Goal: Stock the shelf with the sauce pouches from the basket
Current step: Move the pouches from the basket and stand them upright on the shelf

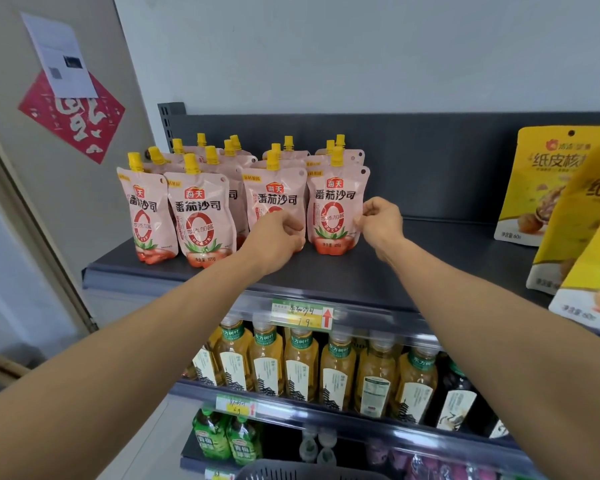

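Observation:
Several pink sauce pouches (201,216) with yellow caps stand in rows on the left half of the dark top shelf (343,271). My right hand (380,221) pinches the right edge of the front right pouch (335,213), which stands upright. My left hand (278,237) is curled in front of the neighbouring front pouch (274,195) and hides its lower part. Its fingertips reach the gap between these two pouches, and I cannot see whether it grips either one. The rim of the dark grey basket (309,471) shows at the bottom edge; its inside is out of view.
Yellow walnut bags (534,185) stand on the right end of the top shelf, with bare shelf between them and the pouches. Below hang a price tag (302,315), a row of tea bottles (302,368) and green bottles (222,438). A wall with a red paper (73,112) is at left.

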Action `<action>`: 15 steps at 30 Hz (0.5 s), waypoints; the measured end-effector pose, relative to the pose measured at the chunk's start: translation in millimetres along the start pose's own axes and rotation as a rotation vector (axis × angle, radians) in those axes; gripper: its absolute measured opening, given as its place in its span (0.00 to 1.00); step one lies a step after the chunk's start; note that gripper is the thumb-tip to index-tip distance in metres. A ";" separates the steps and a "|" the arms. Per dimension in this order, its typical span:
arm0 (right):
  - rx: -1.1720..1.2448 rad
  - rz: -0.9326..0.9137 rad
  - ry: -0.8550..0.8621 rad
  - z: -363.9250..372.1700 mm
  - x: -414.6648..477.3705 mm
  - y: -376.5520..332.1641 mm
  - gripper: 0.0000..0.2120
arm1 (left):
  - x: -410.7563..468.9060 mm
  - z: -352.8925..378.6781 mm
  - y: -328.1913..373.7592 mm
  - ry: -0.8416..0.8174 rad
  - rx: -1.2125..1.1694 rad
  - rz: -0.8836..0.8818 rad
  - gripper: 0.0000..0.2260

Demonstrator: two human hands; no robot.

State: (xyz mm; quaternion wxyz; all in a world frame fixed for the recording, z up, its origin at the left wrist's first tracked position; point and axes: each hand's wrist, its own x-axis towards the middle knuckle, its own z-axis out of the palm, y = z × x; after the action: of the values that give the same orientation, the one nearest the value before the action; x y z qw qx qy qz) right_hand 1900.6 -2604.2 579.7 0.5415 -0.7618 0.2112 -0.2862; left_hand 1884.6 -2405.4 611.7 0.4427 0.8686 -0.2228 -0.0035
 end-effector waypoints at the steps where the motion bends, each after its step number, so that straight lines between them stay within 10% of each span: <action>1: 0.003 0.004 -0.007 0.1 -0.2 -0.7 0.13 | 0.4 -0.8 0.4 0.010 0.007 0.006 0.12; 15: -0.146 -0.002 -0.068 -12.7 -7.7 -8.3 0.12 | -2.0 3.3 8.3 0.012 0.027 0.032 0.12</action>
State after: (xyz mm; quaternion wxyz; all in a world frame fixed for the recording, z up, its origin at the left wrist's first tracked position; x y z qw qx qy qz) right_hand 1886.5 -2605.6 589.1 0.4910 -0.8088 0.2123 -0.2443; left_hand 1878.9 -2411.3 615.7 0.4324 0.8708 -0.2338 0.0117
